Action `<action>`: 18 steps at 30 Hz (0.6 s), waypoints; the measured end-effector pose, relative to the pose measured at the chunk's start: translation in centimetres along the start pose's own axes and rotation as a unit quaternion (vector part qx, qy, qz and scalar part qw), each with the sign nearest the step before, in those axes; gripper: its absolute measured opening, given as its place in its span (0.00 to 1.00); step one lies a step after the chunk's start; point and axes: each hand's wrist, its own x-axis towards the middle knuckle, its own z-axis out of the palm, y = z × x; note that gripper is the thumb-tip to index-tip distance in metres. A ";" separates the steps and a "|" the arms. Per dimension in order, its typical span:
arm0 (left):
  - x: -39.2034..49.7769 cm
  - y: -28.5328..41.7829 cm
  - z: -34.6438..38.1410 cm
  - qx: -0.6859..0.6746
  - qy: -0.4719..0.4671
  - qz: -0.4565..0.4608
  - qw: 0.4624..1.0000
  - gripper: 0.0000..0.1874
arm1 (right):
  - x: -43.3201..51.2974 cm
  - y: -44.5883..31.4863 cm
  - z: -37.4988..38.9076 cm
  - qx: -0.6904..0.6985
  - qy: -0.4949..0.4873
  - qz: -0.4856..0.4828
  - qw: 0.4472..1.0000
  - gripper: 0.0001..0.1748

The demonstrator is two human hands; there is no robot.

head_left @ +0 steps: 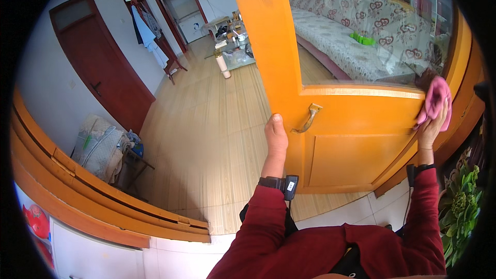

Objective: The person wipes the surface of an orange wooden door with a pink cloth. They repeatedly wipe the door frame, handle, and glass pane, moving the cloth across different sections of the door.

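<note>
An orange wooden door [360,118] with a glass pane [368,35] in its upper part stands in front of me. Its free edge is in my left hand [276,135], the thumb on the near face and the fingers hidden behind, beside a worn metal pull handle [309,118]. At the right, my right hand [433,124] presses a pink cloth [438,99] against the door near the pane's lower right corner. Both wrists wear black straps over dark red sleeves.
The orange door frame [97,190] curves along the lower left. Leafy green plants [461,205] stand close by my right arm. Inside are a chair piled with bedding [99,147], a glass table [238,60] with clutter, a pale flask [223,66] and a covered sofa [341,46].
</note>
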 end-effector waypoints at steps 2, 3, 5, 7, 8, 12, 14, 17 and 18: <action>0.0 -0.1 0.0 0.003 -0.006 0.000 1.000 0.37 | -5.2 -0.4 0.4 0.040 0.010 0.105 0.994 0.19; 0.0 -0.2 -0.1 0.011 -0.003 0.005 1.000 0.38 | -8.3 -0.8 0.3 0.112 -0.019 0.237 0.965 0.17; 0.1 -0.5 -0.1 0.001 -0.011 -0.002 1.000 0.38 | -14.1 -1.5 0.3 0.255 -0.014 0.377 0.890 0.13; 0.0 -0.6 -0.1 0.004 -0.014 -0.005 1.000 0.39 | -19.5 -2.3 0.1 0.265 -0.041 0.350 0.897 0.05; 0.0 -0.7 -0.1 0.011 -0.012 -0.005 1.000 0.40 | -21.8 -2.5 0.0 0.254 -0.051 0.410 0.874 0.05; 0.0 -0.4 -0.1 0.008 -0.010 -0.006 1.000 0.42 | -30.0 -3.1 0.2 0.218 -0.082 0.567 0.790 0.07; -0.1 -0.1 -0.1 0.010 -0.021 -0.015 1.000 0.43 | -33.2 -3.8 0.1 0.196 -0.131 0.687 0.688 0.06; -0.1 0.3 -0.4 0.010 -0.033 -0.031 0.999 0.44 | -36.2 -5.6 0.3 0.225 -0.147 0.795 0.544 0.06; -0.2 0.4 -0.4 0.008 -0.036 -0.030 0.999 0.44 | -36.7 -6.3 0.4 0.263 -0.123 0.826 0.483 0.06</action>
